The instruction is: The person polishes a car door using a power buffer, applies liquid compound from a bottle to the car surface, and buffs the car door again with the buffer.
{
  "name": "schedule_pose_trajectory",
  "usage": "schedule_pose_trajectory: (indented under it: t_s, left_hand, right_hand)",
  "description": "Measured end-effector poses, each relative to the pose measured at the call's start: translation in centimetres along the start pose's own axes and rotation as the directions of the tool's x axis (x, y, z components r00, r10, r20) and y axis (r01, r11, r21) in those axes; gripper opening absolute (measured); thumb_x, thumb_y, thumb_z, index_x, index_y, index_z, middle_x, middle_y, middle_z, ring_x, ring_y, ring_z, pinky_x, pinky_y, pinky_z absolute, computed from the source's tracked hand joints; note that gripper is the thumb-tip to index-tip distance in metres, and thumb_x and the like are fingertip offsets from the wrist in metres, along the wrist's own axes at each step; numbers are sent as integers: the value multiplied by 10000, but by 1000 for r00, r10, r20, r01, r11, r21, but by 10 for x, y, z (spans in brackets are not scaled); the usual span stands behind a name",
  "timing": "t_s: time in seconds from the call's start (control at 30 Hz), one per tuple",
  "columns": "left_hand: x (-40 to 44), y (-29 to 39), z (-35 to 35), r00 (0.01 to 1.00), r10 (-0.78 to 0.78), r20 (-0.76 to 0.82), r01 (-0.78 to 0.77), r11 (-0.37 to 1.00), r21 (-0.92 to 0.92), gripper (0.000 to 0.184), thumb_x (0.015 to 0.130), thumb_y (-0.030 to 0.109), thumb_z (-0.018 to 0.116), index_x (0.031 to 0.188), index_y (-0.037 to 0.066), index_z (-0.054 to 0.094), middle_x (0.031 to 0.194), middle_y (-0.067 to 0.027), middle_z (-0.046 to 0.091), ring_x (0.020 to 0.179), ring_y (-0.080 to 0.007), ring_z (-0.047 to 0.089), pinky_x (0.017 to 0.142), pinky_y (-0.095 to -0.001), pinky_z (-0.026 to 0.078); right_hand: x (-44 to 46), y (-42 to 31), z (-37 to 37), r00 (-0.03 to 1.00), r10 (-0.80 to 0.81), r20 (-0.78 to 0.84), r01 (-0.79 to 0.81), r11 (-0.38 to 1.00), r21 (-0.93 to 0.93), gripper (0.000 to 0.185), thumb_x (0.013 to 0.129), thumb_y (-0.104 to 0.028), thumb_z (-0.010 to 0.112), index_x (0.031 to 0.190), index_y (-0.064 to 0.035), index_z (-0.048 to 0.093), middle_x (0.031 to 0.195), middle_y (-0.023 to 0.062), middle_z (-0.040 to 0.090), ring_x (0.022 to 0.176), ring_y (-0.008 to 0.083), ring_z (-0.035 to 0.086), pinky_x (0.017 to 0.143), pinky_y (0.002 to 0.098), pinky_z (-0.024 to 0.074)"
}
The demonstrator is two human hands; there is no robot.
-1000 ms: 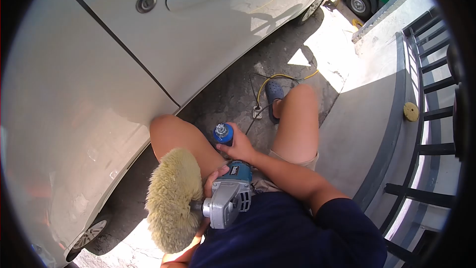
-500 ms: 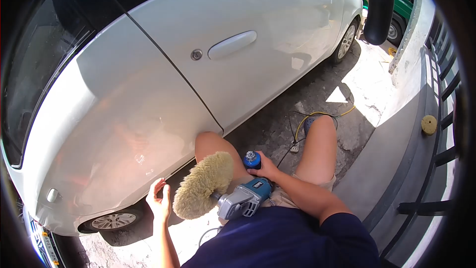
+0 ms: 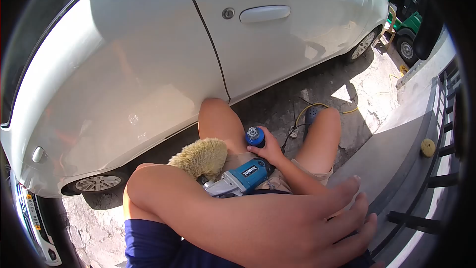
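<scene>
Yr L hand (image 3: 322,223), half-open, seemingly empty, is at 5 o'clock; forearm (image 3: 198,203) part-blocks polisher (image 3: 248,174). R hand (image 3: 270,148) wraps blue btl (image 3: 255,136); fuzzy pad (image 3: 201,157) 7 o'clock, glossy car (image 3: 134,74) 10.

Left arm (image 3: 208,207) bent, left hand (image 3: 320,223) loosely splayed; right hand (image 3: 270,148) curled.

There's 1 polisher (image 3: 243,175), 1 btl (image 3: 255,137), 2 hands (image 3: 271,148) (image 3: 322,221) & 2 white-car whls (image 3: 97,183) (image 3: 363,46).

A navy shirt (image 3: 151,240) (short-sleeved), beige shorts (image 3: 321,174) above bare knees, and a grey-blue clog (image 3: 311,115).
</scene>
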State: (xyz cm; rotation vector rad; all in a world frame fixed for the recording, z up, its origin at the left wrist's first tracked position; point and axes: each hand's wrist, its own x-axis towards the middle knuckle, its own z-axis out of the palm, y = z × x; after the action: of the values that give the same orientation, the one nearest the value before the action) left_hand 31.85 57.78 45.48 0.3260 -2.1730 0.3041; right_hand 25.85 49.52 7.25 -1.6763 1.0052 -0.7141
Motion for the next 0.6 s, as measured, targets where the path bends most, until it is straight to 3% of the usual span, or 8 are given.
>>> schedule_pose_trajectory:
  t_s: [0.07, 0.17, 0.23, 0.33, 0.4, 0.47, 0.57, 0.6]
  left_hand:
    - [-9, -6, 0, 996, 46, -72, -43, 998, 48, 455, 993, 305, 729, 1405, 178, 586, 1076, -83, 697, 964, -261, 717, 905, -455, 598]
    - [-40, -36, -33, 999, -20, 28, 26, 971, -236, 348, 997, 194, 732, 1320, 80, 671, 1181, -132, 749, 993, -300, 758, 856, -421, 606]
    - [-81, -53, -14, 957, -282, 67, 289, 911, -293, 446, 966, 232, 771, 1355, 62, 634, 1164, -128, 743, 988, -308, 739, 828, -445, 586]
    - [-126, -84, -9, 587, -537, 606, 697, 716, -40, 515, 985, 327, 741, 1398, 52, 599, 1137, -155, 720, 1038, -317, 725, 811, -448, 561]
    - [-167, -81, -1, 320, -326, 890, 596, 799, 78, 600, 1034, 472, 658, 1461, 63, 550, 1147, -187, 716, 1094, -397, 712, 917, -472, 580]
    - [-195, -63, 7, -19, -126, 992, 693, 713, 104, 653, 1054, 589, 548, 1449, 70, 570, 1177, -206, 695, 1085, -416, 710, 961, -540, 558]
    - [-203, -48, 3, -21, -268, 963, 776, 603, 185, 646, 1071, 590, 507, 1459, 77, 565, 1173, -221, 693, 1088, -423, 708, 986, -544, 552]
    - [-211, -49, 3, 72, -262, 962, 737, 664, 126, 577, 1077, 530, 544, 1451, 91, 573, 1161, -211, 705, 1083, -413, 713, 956, -521, 572]
  right_hand:
    - [-2, 3, -1, 1000, -13, -7, 13, 1000, -22, 828, 745, -344, 930, 1437, -98, 548, 1368, 189, 653, 1292, 416, 606, 1108, 483, 468]
    - [2, 5, 0, 1000, 7, -3, -7, 1000, -11, 814, 765, -350, 914, 1441, -92, 541, 1362, 194, 655, 1289, 418, 607, 1110, 487, 465]
    - [5, 13, 4, 999, 3, 41, -7, 996, 90, 817, 785, -345, 903, 1457, -90, 515, 1356, 199, 661, 1280, 421, 622, 1098, 485, 481]
    - [14, 15, 7, 992, -44, 115, 34, 996, 84, 818, 822, -358, 895, 1477, -91, 484, 1340, 213, 672, 1257, 404, 657, 1071, 467, 509]
    - [14, 12, 8, 999, 12, 31, -15, 995, 100, 813, 838, -378, 892, 1475, -81, 484, 1336, 219, 671, 1249, 388, 664, 1067, 456, 513]
    - [16, 5, 10, 993, 98, -69, -88, 987, 136, 824, 852, -390, 903, 1477, -60, 480, 1324, 226, 672, 1226, 368, 674, 1060, 447, 518]
    - [25, -51, -21, 968, -126, -217, 156, 979, 131, 863, 817, -252, 953, 1502, -55, 467, 1344, 188, 662, 1198, 280, 681, 1057, 403, 525]
    - [33, -65, -31, 936, -256, -243, 279, 958, 66, 865, 804, -240, 962, 1496, -58, 477, 1343, 181, 661, 1195, 281, 681, 1057, 399, 525]
